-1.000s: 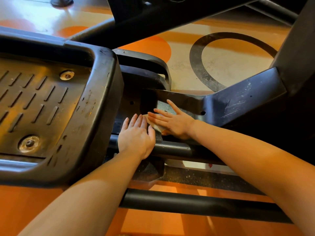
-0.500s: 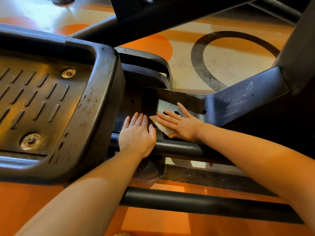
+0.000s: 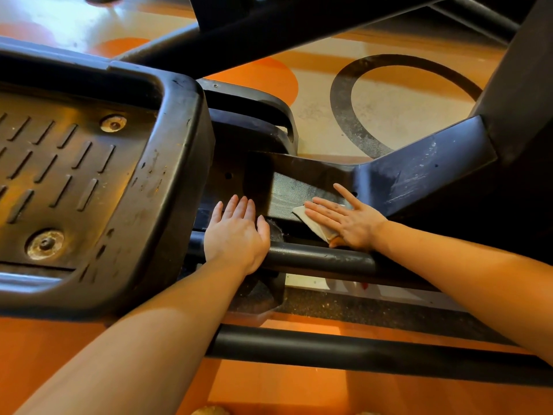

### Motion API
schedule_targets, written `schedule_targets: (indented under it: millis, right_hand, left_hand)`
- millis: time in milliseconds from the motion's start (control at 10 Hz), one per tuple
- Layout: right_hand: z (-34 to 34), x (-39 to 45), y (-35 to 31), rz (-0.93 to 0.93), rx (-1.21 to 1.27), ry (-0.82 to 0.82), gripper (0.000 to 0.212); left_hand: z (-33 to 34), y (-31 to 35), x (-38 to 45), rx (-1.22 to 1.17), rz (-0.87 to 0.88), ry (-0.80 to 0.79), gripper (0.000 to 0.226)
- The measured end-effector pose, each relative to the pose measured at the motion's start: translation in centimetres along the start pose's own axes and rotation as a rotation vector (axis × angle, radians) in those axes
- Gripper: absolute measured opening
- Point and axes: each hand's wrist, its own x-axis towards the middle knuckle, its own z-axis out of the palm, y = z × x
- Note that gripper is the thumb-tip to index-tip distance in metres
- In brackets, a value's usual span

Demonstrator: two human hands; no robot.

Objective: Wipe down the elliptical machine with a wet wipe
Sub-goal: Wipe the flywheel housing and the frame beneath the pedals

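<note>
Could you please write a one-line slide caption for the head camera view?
Right hand presses a wet wipe flat against the elliptical frame; left hand rests beside the pedal.

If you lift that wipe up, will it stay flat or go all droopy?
Probably droopy: the wipe looks thin and lies creased under the right hand. It likely weighs almost nothing, as flat fingers alone move it. Being wet, it may cling a little to the dark frame.
</note>
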Motion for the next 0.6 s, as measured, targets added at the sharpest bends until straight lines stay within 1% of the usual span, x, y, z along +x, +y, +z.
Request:
schedule_targets:
  millis: [100, 200, 400, 600]
  right_hand:
    - [-0.5, 1.2, -0.7, 0.022, -0.036, 0.017, 0.080]
    - [-0.9, 2.4, -1.8, 0.032, -0.070, 0.104, 0.072]
    - [-2.5, 0.6, -0.6, 0.037, -0.102, -0.082, 0.085]
    - [-1.8, -2.4, 0.0, 0.125, -0.215, -0.231, 0.086]
  left_hand:
    - [0.1, 0.0, 0.0, -0.001, -0.005, 0.009, 0.057]
    - [0.1, 0.0, 0.1, -0.001, 0.000, 0.010, 0.057]
    - [0.1, -0.1, 0.1, 0.005, 0.003, 0.000, 0.057]
    - [0.0, -0.1, 0.0, -0.007, 0.011, 0.003, 0.057]
